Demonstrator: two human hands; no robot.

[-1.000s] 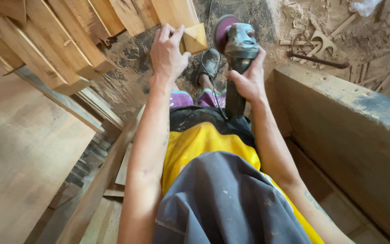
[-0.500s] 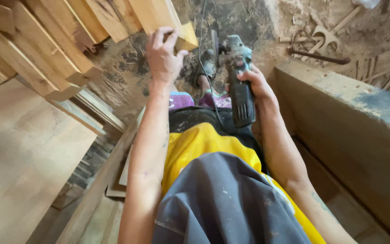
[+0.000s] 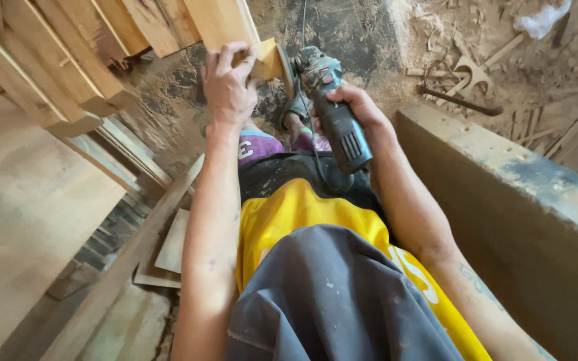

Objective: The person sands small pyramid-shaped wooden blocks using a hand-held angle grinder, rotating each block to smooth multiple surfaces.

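Observation:
My left hand (image 3: 227, 85) grips the near end of a light wooden plank (image 3: 225, 23) that slopes down from the top of the view. My right hand (image 3: 359, 110) is wrapped around the dark body of a blue-grey angle grinder (image 3: 332, 113). The grinder's disc (image 3: 287, 67) stands on edge against the plank's cut end, right beside my left fingers. Below the tool are my feet in sandals, and nearer lie my yellow shorts and grey shirt.
Several more planks (image 3: 55, 73) lean in a stack at the upper left. A thick wooden beam (image 3: 516, 194) runs along the right. Sawdust, offcuts and a curved wooden piece (image 3: 466, 70) litter the dirt floor beyond. Thin boards (image 3: 162, 247) lie at lower left.
The grinder has turned from head-up to disc sideways and moved left onto the plank's end. My left hand has stayed on the plank. The view has shifted closer.

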